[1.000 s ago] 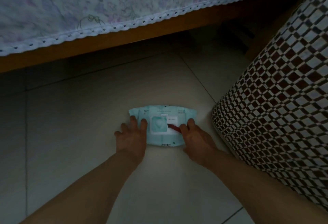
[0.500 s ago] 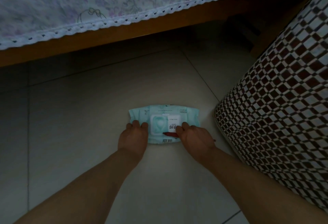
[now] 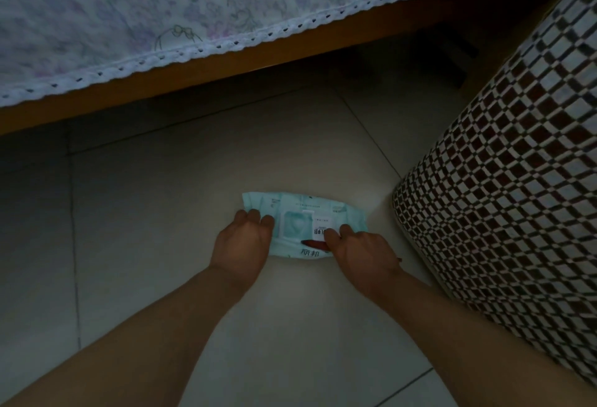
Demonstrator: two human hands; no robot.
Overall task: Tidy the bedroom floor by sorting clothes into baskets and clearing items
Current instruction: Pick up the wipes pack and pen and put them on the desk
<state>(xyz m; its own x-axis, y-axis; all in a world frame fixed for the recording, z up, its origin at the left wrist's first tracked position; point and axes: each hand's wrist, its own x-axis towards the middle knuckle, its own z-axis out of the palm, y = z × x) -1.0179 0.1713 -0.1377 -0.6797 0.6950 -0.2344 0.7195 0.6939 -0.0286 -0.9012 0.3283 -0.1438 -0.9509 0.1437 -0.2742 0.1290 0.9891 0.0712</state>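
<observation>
A light green pack of wet wipes [image 3: 302, 222] lies on the tiled floor in front of the bed. My left hand [image 3: 242, 243] grips the pack's left end, its fingers curled over the top. At the pack's right end my right hand [image 3: 358, 250] holds it the same way, fingers curled over the top near the white label. The near edge of the pack looks slightly raised between the two hands.
A checked brown-and-white fabric basket [image 3: 510, 180] stands close on the right. A bed with a floral sheet [image 3: 161, 9] and wooden frame [image 3: 226, 61] runs across the top, with dark space beneath it. Pale floor tiles [image 3: 145, 213] spread to the left.
Both hands went from lying flat on the pack's ends to curling round them. The pack's near edge has come up a little.
</observation>
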